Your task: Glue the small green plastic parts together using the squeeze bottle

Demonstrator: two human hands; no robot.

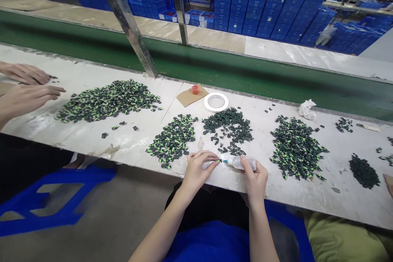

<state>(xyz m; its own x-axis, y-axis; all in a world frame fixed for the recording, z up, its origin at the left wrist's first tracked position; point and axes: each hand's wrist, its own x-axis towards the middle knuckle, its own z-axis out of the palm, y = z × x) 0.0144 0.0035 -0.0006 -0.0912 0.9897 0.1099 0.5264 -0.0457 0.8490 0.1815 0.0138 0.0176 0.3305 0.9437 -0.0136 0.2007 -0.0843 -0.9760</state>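
Near the table's front edge, my left hand (199, 168) pinches a small black and green piece (219, 161) between its fingertips. My right hand (255, 174) is wrapped round a clear squeeze bottle (238, 162), whose blue tip points left and meets the piece or is very close to it. Behind my hands lies a heap of small dark parts (229, 120), thinning out toward the front. A pile of black and green pieces (175, 137) is to the left of it.
A white tape roll (216, 102) and a red cup (195, 89) on cardboard (186, 97) stand behind. Larger piles lie left (110, 100) and right (296, 147). Another person's hands (30, 90) work at far left. A metal post (132, 28) rises at the table's back edge.
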